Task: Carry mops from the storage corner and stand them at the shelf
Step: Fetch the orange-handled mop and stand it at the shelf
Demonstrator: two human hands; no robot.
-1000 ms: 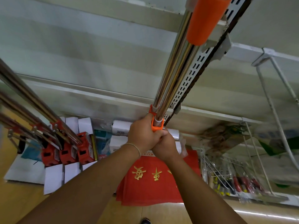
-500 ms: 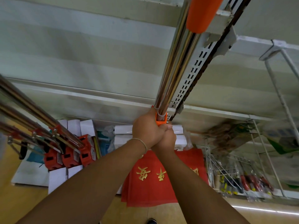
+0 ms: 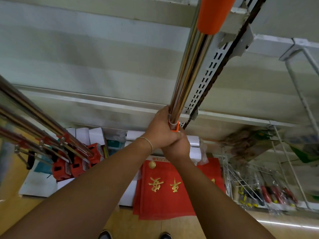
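From the head camera, I had both hands stacked on the mop's chrome poles (image 3: 188, 69), low down at the orange collar (image 3: 174, 127). My left hand (image 3: 159, 129) was wrapped round the poles just above that collar, and my right hand (image 3: 177, 145) was clenched directly beneath it, the two touching. The poles ran up and away from me to an orange grip (image 3: 214, 14) at the top of the frame, lying along the slotted shelf upright (image 3: 207, 80).

Compared with a second before, my hands sat a little higher and closer to the shelf (image 3: 103, 100), and the poles lay closer along the upright. I judged that the mop was nearly at its standing place, and that only leaning it to rest and letting go remained.

To my left, other mops (image 3: 43, 128) already leaned with their red clamps (image 3: 76, 163) near the floor. Red banners (image 3: 164, 187) with gold characters lay below my wrists, and wire racks (image 3: 259, 183) stood to the right.
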